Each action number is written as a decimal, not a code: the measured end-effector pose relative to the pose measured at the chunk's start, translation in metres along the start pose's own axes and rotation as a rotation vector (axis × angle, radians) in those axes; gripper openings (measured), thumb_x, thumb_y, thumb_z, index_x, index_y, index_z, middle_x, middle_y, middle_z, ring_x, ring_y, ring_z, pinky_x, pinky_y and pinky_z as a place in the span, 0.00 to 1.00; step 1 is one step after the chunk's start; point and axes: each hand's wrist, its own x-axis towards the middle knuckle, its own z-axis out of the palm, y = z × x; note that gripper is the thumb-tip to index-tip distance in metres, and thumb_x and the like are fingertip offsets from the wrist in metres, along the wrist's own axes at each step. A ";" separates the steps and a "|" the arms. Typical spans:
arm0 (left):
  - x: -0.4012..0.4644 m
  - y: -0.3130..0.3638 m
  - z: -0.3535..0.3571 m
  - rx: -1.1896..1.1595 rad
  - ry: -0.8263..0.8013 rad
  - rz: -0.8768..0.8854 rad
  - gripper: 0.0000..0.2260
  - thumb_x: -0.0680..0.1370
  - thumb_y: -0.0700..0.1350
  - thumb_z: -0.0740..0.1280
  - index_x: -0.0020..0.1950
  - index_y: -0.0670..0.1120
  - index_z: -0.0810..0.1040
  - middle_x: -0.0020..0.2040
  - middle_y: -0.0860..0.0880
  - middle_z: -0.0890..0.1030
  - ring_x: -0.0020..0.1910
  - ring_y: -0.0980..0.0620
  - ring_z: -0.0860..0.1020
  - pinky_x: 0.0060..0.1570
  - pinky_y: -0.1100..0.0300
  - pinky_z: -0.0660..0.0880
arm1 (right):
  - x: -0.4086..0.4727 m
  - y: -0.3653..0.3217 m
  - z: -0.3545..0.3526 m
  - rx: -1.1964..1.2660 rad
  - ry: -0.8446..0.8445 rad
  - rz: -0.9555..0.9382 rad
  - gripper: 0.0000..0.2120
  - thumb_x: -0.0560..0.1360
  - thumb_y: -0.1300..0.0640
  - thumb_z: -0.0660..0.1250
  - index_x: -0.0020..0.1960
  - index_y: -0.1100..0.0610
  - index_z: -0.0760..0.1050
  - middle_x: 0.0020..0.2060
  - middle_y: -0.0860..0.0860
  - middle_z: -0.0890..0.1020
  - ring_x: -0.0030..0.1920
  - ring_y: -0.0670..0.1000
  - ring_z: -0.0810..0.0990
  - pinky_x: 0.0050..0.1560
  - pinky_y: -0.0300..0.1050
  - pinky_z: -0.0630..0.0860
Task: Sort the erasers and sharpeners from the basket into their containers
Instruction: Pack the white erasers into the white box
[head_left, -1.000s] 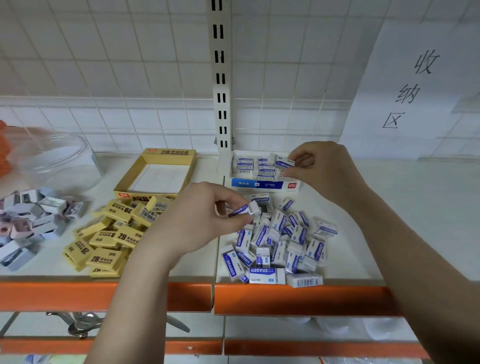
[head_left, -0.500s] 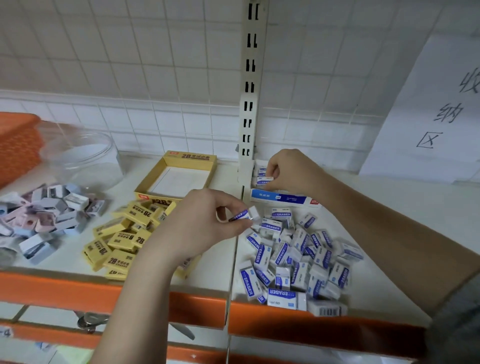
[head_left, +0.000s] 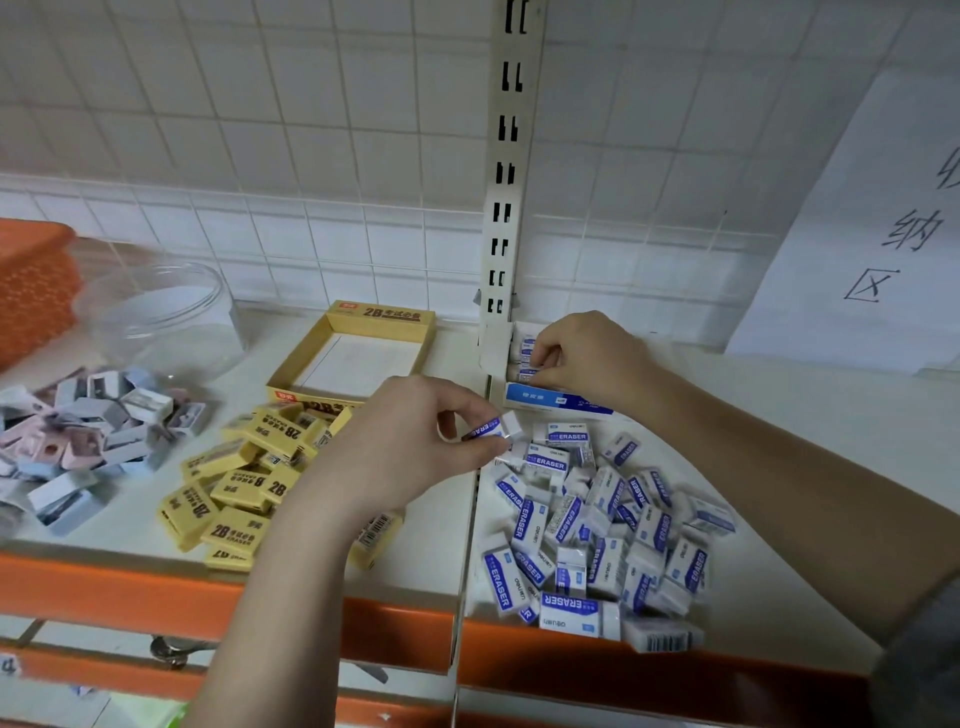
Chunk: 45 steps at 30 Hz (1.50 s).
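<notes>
My left hand (head_left: 410, 441) pinches one white-and-blue eraser (head_left: 493, 430) above the shelf, left of the blue-and-white eraser box (head_left: 558, 402). My right hand (head_left: 587, 358) reaches into that box, fingers curled on an eraser (head_left: 525, 373) inside it. A heap of white-and-blue erasers (head_left: 597, 530) lies in front of the box. Yellow 2B erasers (head_left: 244, 483) are piled before their open yellow box (head_left: 384, 317). Pastel sharpeners (head_left: 78, 436) lie at the left.
A clear round plastic tub (head_left: 161, 322) stands behind the sharpeners, and an orange basket (head_left: 31, 286) sits at the far left. A slotted metal upright (head_left: 506, 182) divides the shelf. The shelf has an orange front edge (head_left: 104, 587). A paper sign (head_left: 872, 234) hangs on the right wall.
My right hand moved from the box's right front rim deeper into its left end. My left hand keeps pinching its eraser. The view shifted, so everything sits further right.
</notes>
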 end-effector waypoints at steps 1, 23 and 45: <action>0.001 0.000 0.000 0.001 -0.001 0.002 0.04 0.70 0.54 0.72 0.42 0.61 0.79 0.40 0.61 0.80 0.40 0.62 0.73 0.37 0.73 0.66 | 0.000 0.000 0.000 0.009 0.004 0.008 0.06 0.72 0.56 0.72 0.48 0.55 0.81 0.41 0.48 0.80 0.41 0.46 0.76 0.32 0.31 0.63; 0.015 -0.007 -0.001 0.110 0.269 0.288 0.11 0.69 0.47 0.75 0.50 0.52 0.84 0.41 0.65 0.76 0.40 0.64 0.71 0.40 0.74 0.66 | -0.043 0.003 -0.017 0.292 0.221 0.001 0.02 0.72 0.59 0.72 0.43 0.54 0.83 0.37 0.45 0.82 0.36 0.36 0.77 0.41 0.25 0.71; 0.111 0.011 0.026 0.042 0.191 -0.135 0.12 0.73 0.54 0.71 0.41 0.45 0.80 0.35 0.53 0.77 0.35 0.57 0.74 0.33 0.65 0.67 | -0.131 0.024 -0.031 0.476 0.449 0.319 0.10 0.74 0.58 0.69 0.37 0.46 0.79 0.34 0.41 0.82 0.34 0.35 0.76 0.36 0.22 0.68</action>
